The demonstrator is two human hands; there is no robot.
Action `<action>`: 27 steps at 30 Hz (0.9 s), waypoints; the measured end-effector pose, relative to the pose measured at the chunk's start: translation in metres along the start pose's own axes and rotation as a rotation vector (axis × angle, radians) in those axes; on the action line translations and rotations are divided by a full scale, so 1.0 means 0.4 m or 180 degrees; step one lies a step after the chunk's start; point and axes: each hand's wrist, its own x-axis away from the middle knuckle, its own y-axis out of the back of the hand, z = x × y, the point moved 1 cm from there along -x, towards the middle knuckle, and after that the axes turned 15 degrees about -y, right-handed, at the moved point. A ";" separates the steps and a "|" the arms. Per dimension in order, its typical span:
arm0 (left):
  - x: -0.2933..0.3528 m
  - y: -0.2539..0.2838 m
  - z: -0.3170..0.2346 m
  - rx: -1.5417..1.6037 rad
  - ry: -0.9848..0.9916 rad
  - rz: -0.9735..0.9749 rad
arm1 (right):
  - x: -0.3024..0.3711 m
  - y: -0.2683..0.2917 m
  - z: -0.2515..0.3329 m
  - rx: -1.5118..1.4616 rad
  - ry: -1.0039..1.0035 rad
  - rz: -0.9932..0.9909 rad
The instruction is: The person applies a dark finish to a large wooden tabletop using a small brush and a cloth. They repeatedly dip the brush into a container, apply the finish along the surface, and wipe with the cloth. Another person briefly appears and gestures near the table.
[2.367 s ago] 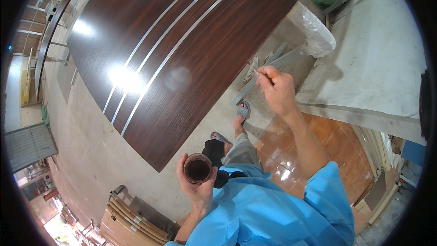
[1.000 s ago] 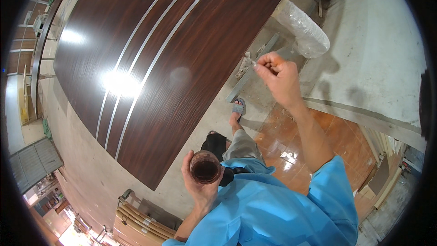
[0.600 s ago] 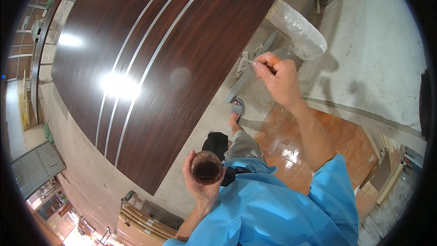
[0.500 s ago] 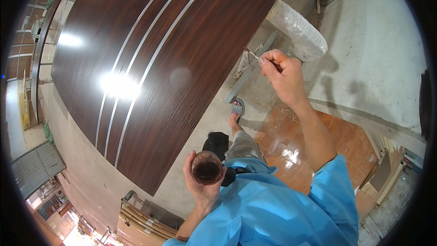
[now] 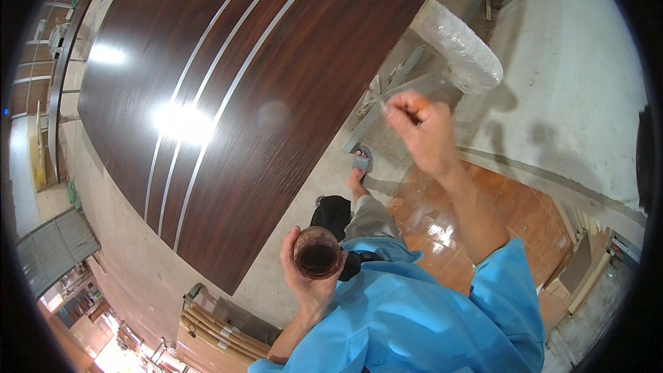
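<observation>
My left hand (image 5: 309,287) is closed around a clear cup (image 5: 318,252) stained brown, with dark brown liquid inside. My right hand (image 5: 423,130) is raised beside the right edge of a large dark wood-grain panel (image 5: 276,131) with three pale metallic strips. Its fingers are pinched on a slim, light-handled brush (image 5: 380,101), now blurred by motion. The brush's tip is close to the panel's edge; whether it touches cannot be made out. The panel's glossy face reflects a bright lamp.
A plastic-wrapped roll (image 5: 461,48) lies beyond my right hand, beside a grey metal bar (image 5: 387,100). Orange floor tiles (image 5: 476,214) are at my right. Long boards (image 5: 217,335) stand at the lower left. My sandalled foot (image 5: 361,159) is beside the panel.
My right hand has moved slightly left and down, and the brush has become blurred. My left hand and the cup have shifted only slightly.
</observation>
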 end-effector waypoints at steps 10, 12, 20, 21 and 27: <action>0.020 0.031 0.007 -0.0195 -0.0271 0.0009 | 0.099 -0.087 -0.001 -0.0313 0.0209 0.0378; 0.025 0.037 0.008 -0.0180 -0.0306 0.0002 | 0.095 -0.085 -0.002 -0.0647 0.0021 0.0243; 0.047 0.059 0.013 -0.0125 -0.0280 -0.0137 | 0.151 -0.170 -0.025 -0.0251 0.0536 0.0637; 0.051 0.062 0.013 -0.0206 -0.0247 -0.0104 | 0.153 -0.168 -0.023 -0.0278 0.0533 0.0648; 0.071 0.074 0.017 -0.0147 -0.0253 -0.0140 | 0.138 -0.153 -0.003 -0.0333 -0.0013 0.0371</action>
